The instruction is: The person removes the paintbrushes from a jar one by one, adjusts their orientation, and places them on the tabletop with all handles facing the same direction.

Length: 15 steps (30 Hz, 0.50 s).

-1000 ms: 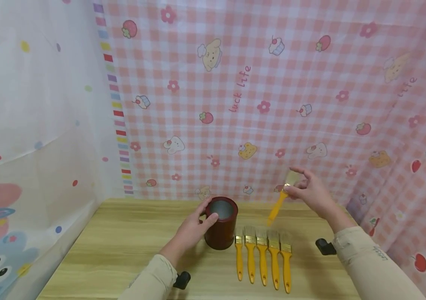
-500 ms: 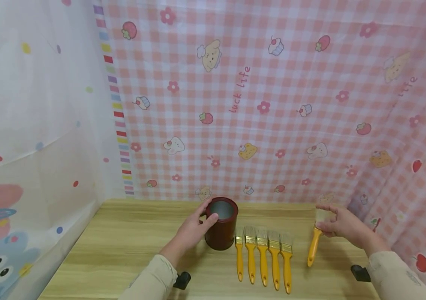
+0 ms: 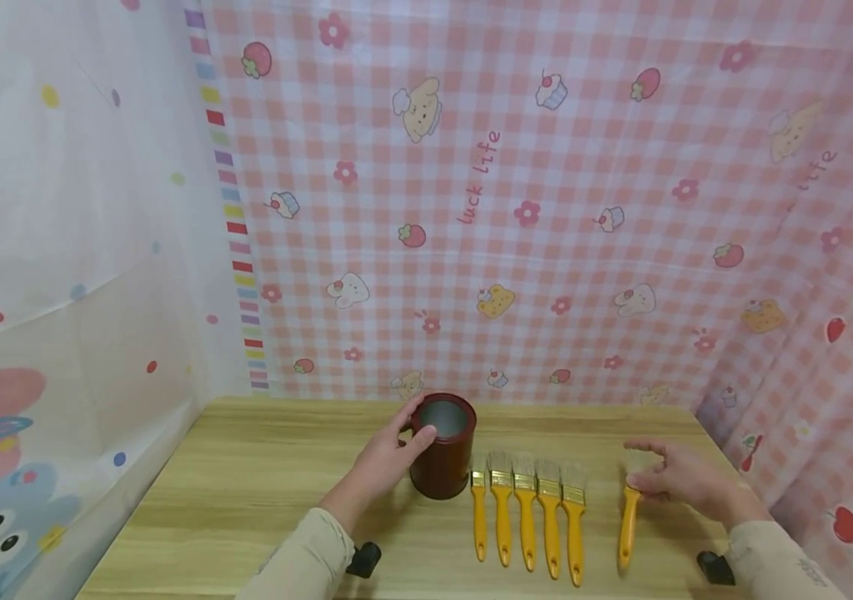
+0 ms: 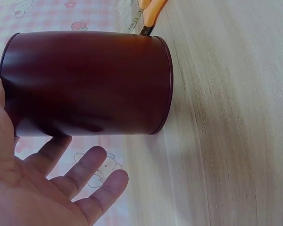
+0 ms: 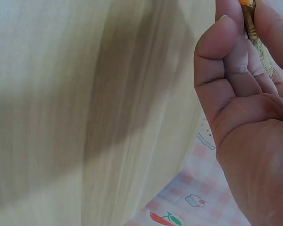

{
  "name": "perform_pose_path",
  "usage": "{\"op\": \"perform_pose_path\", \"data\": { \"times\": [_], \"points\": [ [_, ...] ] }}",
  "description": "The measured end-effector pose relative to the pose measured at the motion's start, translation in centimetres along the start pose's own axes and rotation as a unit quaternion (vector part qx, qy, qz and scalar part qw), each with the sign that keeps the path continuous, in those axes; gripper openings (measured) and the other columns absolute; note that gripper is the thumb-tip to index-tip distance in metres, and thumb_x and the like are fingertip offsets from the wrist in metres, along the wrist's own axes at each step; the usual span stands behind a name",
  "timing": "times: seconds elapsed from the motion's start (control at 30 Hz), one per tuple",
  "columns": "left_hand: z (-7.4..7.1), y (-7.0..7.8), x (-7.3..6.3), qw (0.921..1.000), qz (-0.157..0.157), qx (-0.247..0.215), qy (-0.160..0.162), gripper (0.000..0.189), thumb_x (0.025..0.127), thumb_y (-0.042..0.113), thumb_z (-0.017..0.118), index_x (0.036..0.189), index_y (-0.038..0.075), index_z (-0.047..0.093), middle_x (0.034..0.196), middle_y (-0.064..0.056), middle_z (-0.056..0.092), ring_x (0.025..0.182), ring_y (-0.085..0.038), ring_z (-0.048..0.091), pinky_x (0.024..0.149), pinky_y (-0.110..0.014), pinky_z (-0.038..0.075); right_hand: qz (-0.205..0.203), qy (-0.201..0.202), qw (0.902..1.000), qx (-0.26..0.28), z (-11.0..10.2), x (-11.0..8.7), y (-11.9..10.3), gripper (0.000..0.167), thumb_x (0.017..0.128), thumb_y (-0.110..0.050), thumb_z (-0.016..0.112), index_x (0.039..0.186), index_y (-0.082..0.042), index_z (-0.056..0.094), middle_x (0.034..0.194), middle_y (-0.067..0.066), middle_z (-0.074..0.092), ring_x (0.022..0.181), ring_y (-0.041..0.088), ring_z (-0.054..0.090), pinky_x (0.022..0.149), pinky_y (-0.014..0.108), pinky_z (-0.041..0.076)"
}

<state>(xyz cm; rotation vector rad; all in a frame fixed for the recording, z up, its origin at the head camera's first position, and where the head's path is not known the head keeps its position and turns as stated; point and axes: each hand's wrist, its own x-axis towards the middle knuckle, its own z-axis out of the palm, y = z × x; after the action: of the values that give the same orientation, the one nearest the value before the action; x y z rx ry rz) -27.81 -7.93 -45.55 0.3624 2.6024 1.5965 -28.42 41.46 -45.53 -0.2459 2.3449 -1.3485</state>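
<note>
The yellow-handled paintbrush with pale bristles (image 3: 630, 518) lies on the light wooden table (image 3: 246, 492), its metal ferrule pinched by the right hand (image 3: 669, 479). Between both hands, a row of five matching yellow brushes (image 3: 527, 521) lies. The left hand (image 3: 384, 462) grips the dark red cylindrical tin (image 3: 443, 446).

Left hand (image 4: 33, 188) cups dark red cup (image 4: 87, 82) (thumb against wall, fingers spread); wooden table (image 4: 226, 117) beneath, orange brush handles (image 4: 151, 9) behind.

Head view looks down the table (image 3: 246, 492) — wrist views close, sharing it.
</note>
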Motion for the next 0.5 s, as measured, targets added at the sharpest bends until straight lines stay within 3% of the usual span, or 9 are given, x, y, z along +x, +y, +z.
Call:
{"op": "perform_pose_path", "data": {
  "times": [0.23, 0.5],
  "points": [
    [0.0, -0.1, 0.1, 1.0, 0.001, 0.004, 0.004, 0.066, 0.108, 0.057, 0.056, 0.168, 0.048, 0.028, 0.166, -0.013, 0.048, 0.144, -0.042, 0.057, 0.115, -0.064, 0.048, -0.019, -0.006, 0.9995, 0.026, 1.0, 0.6, 0.7, 0.083, 0.103, -0.011, 0.072, 0.16, 0.018, 0.018, 0.091, 0.01, 0.078, 0.079, 0.017, 0.076, 0.074, 0.033, 0.066],
    [0.0, -0.1, 0.1, 1.0, 0.002, -0.001, -0.001, 0.067, 0.108, 0.058, 0.056, 0.168, 0.048, 0.027, 0.168, -0.013, 0.045, 0.144, -0.044, 0.057, 0.116, -0.064, 0.047, -0.022, -0.007, 0.9997, 0.004, 2.3, 1.1, 1.2, 0.078, 0.102, -0.011, 0.073, 0.157, 0.019, 0.026, 0.084, 0.011, 0.078, 0.071, 0.016, 0.072, 0.065, 0.029, 0.06]
  ]
}}
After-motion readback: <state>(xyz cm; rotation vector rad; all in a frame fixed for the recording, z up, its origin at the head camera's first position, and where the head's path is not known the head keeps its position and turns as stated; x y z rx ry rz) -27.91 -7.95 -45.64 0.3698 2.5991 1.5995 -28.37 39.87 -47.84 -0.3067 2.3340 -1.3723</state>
